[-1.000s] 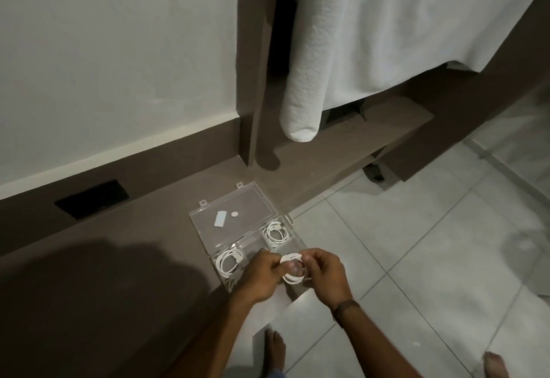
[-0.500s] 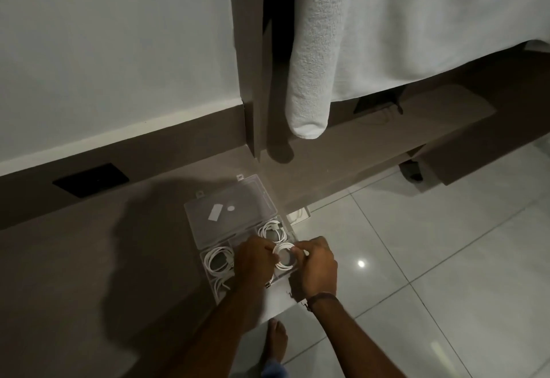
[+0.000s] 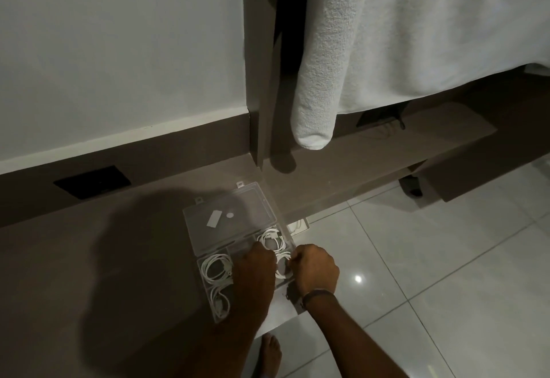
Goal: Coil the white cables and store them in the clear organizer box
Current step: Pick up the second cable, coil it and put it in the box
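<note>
Your left hand [image 3: 257,270] and right hand [image 3: 315,269] are pinching a coiled white cable [image 3: 282,267], fingers curled, over the clear organizer box [image 3: 205,288].

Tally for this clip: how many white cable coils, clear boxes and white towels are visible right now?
White cable coils: 4, in the box's far right, near left and nearest left compartments, plus one between the hands
Clear organizer box: 1
White towel: 1
Total: 6
</note>
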